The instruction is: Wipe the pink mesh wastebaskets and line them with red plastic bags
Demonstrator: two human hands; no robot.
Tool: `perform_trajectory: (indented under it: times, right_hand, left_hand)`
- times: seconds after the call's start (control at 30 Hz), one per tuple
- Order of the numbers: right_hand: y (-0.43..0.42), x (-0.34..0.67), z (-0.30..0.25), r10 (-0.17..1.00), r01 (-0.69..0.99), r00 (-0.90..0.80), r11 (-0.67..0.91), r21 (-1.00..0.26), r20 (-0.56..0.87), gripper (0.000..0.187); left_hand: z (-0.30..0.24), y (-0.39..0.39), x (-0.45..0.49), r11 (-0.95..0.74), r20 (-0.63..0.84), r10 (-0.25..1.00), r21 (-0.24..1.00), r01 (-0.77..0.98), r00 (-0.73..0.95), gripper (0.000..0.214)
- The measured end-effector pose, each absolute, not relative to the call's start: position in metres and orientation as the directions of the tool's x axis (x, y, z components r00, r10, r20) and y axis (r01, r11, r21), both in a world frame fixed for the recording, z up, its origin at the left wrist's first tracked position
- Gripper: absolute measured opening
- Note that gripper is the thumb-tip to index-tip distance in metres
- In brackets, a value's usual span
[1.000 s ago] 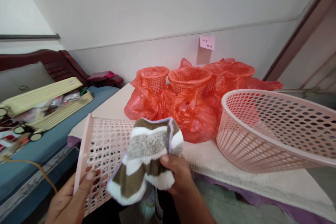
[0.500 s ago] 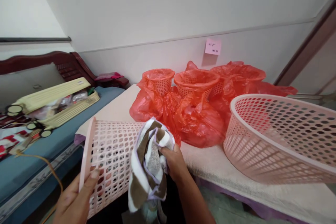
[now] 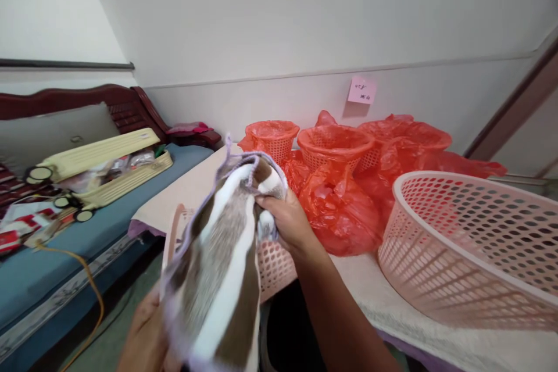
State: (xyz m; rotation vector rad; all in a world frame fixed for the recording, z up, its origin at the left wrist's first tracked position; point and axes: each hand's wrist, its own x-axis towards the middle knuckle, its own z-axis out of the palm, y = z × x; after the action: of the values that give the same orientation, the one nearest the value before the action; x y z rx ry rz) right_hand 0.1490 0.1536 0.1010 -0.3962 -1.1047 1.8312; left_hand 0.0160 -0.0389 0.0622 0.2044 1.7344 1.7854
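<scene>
My right hand (image 3: 285, 218) is closed on a gathered part of a striped towel (image 3: 222, 244) in brown, white and grey with a purple edge. The towel hangs open in front of a small pink plastic basket (image 3: 275, 270), which is tipped on its side and largely covered by it. Low on the left, my left hand (image 3: 146, 328) grips the basket by its rim, its fingers partly behind the towel. Beyond my right hand, baskets lined with red plastic bags (image 3: 335, 139) stand together on the covered table (image 3: 181, 177).
A large pink basket (image 3: 436, 279) stands on the right of the table. On the left, an open cream suitcase (image 3: 100, 157) lies on a blue bed (image 3: 192, 154). A yellow cord (image 3: 93, 290) hangs off the bed. A pink note (image 3: 361, 90) sticks to the wall.
The towel has spread out from a bunched shape and now hangs across the small basket. My right hand has risen a little; my left hand is now partly covered by the towel.
</scene>
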Motion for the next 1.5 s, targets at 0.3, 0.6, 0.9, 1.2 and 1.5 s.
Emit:
perform_trajectory:
  times: [0.3, 0.6, 0.9, 1.2, 1.5]
  right_hand:
    - [0.193, 0.182, 0.051, 0.796, -0.288, -0.597, -0.329, -0.899, -0.100, 0.035]
    - [0.210, 0.195, 0.070, 0.762, -0.117, -0.631, -0.281, -0.952, -0.148, 0.033]
    - [0.131, 0.126, 0.154, 0.528, -0.297, -0.847, -0.365, -0.882, 0.067, 0.041]
    - [0.180, 0.142, 0.092, 0.662, 0.089, -0.736, -0.117, -0.989, -0.145, 0.028]
    - [0.176, 0.151, 0.093, 0.762, 0.165, -0.647, 0.155, -0.974, 0.012, 0.009]
  left_hand:
    - [0.040, -0.041, 0.011, 0.110, -0.483, 0.519, 0.856, -0.506, -0.705, 0.034]
    - [0.039, -0.038, 0.004, -0.018, -0.478, 0.464, 0.837, -0.547, -0.746, 0.020]
    - [0.029, -0.043, -0.004, -0.061, -0.545, 0.516, 0.747, -0.663, -0.661, 0.029]
    - [0.027, -0.062, -0.020, -0.121, -0.536, 0.484, 0.742, -0.659, -0.692, 0.029]
    - [0.017, -0.059, -0.013, -0.108, -0.509, 0.514, 0.760, -0.640, -0.691, 0.039]
